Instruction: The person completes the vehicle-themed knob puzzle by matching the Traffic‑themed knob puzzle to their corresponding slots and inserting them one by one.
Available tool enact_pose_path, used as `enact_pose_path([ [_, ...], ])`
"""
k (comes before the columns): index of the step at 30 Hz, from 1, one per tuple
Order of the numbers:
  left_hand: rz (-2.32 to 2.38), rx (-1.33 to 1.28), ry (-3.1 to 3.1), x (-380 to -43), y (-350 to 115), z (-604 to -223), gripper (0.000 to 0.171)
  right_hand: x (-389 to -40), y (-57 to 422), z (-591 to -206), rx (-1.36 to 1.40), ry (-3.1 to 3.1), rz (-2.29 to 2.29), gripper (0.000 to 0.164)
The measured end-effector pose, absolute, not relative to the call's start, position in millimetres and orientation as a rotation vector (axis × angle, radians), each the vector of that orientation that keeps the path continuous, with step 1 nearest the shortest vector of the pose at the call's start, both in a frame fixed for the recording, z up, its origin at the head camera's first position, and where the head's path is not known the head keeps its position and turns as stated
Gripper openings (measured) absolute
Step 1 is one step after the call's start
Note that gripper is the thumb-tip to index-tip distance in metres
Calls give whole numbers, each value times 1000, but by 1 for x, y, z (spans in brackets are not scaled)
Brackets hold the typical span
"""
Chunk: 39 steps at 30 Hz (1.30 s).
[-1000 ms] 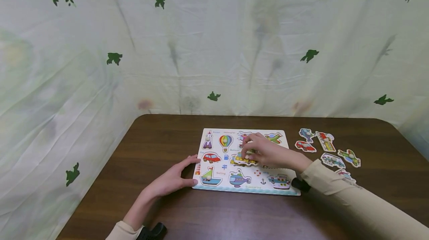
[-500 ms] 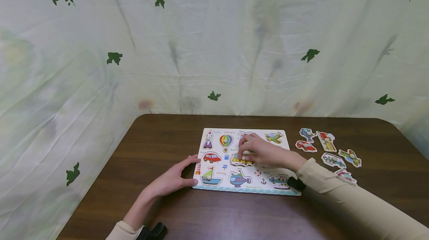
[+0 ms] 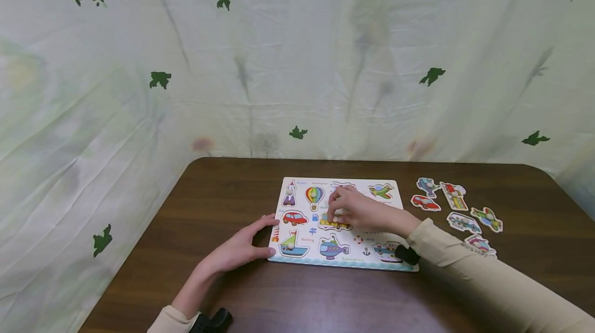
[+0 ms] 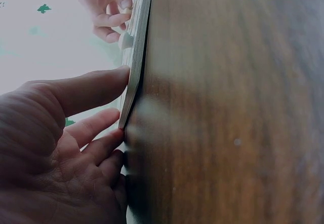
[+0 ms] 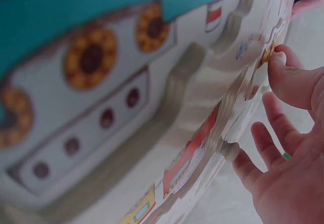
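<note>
While curled, fingers (image 3: pixel 335 203) on yellow piece (image 3: pixel 333 225).

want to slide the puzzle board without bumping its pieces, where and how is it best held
Probably best at the left edge of the puzzle board, coming from the left, thumb on top. The board lies flat, its edge straight, and the left hand touches there; the right arm reaches across the right side.

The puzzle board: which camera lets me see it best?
The head view, because most of the puzzle board shows there, with rows of pictures. The left wrist view shows mostly its side edge. The right wrist view shows a slanted close-up of part of it.
</note>
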State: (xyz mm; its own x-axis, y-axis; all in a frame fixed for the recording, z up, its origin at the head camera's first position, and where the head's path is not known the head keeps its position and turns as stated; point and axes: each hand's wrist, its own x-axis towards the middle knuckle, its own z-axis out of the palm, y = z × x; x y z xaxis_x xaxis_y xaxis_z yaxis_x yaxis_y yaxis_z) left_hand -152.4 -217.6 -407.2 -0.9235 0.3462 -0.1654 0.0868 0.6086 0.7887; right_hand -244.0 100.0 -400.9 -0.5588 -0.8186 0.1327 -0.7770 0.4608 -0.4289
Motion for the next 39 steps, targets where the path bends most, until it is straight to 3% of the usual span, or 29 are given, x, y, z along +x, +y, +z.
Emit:
enact_pose_path([
  [24, 1229, 339, 2524, -153, -217, -406, 58, -240, 104, -399, -1360, 2655, -694, 22],
  [39, 1228, 395, 2538, -152, -217, -405, 58, -236, 147, -387, -1213, 2735, -822, 21],
])
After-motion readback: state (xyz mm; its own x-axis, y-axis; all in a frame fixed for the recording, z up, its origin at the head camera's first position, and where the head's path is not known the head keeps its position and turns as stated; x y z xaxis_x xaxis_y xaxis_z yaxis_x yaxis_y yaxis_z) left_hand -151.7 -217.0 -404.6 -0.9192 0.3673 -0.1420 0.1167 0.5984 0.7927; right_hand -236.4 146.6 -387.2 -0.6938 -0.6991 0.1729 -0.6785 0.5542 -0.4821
